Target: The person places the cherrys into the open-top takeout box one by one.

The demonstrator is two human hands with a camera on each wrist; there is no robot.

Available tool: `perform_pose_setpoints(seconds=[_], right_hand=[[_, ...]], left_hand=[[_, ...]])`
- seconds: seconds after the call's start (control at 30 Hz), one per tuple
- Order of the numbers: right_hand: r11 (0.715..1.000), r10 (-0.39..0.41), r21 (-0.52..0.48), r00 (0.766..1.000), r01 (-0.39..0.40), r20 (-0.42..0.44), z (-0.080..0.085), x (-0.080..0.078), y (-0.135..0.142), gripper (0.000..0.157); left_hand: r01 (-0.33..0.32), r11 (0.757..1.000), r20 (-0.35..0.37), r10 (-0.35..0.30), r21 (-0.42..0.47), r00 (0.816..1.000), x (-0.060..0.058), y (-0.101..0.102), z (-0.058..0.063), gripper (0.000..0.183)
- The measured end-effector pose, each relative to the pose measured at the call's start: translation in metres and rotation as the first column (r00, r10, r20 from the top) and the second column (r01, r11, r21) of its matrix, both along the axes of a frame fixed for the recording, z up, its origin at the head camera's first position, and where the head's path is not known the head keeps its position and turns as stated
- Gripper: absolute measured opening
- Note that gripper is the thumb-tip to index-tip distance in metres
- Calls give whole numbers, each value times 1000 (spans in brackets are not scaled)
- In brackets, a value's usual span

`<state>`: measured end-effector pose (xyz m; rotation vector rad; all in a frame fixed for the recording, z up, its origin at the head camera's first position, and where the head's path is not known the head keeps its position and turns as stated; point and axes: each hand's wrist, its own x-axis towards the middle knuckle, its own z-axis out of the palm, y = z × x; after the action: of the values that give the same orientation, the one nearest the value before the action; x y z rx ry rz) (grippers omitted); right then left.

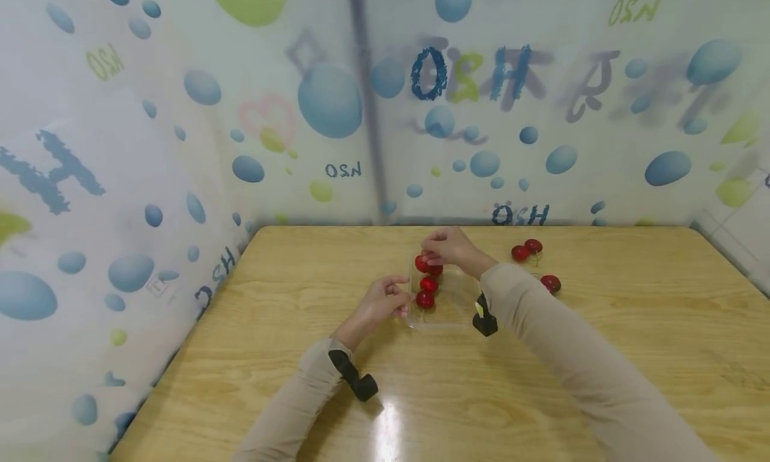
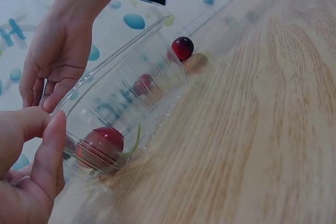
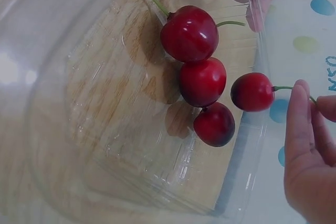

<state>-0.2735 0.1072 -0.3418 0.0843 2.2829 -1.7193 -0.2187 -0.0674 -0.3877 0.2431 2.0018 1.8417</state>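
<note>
A clear plastic container (image 1: 445, 326) lies on the wooden table with three red cherries in a row along its left side; one of them is the front cherry (image 3: 189, 34). My left hand (image 1: 381, 301) pinches the container's left rim between thumb and fingers, as the left wrist view also shows. Above the container's far left part, my right hand (image 1: 451, 247) pinches a green stem (image 3: 283, 87). From that stem hangs another cherry (image 3: 253, 92), beside the rearmost cherry (image 3: 214, 124) in the container.
Right of the container, a pair of cherries (image 1: 520, 253) lies near the table's back edge. Closer in, a darker cherry (image 1: 550, 283) is partly covered by the right sleeve. A patterned sheet (image 1: 397, 148) stands behind the wooden table (image 1: 271, 268). Each wrist wears a black band.
</note>
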Motion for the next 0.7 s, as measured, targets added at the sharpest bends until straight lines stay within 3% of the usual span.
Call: perform_pose_setpoints(seconds=[0.13, 0.33, 0.57, 0.7], right_hand=[[1000, -9, -11, 1000, 9, 16, 0, -1, 0, 24], [1000, -19, -20, 999, 20, 33, 0, -1, -1, 26], [1000, -10, -8, 1000, 10, 30, -2, 1, -1, 24], [1000, -5, -13, 1000, 5, 24, -2, 3, -1, 25]], left_hand=[[-1, 1000, -5, 1, 0, 1000, 7, 1, 11, 43], [8, 1000, 4, -8, -2, 1000, 4, -1, 9, 44], [-5, 1000, 20, 5, 12, 1000, -8, -2, -11, 46], [-15, 1000, 6, 15, 16, 1000, -10, -1, -16, 45]])
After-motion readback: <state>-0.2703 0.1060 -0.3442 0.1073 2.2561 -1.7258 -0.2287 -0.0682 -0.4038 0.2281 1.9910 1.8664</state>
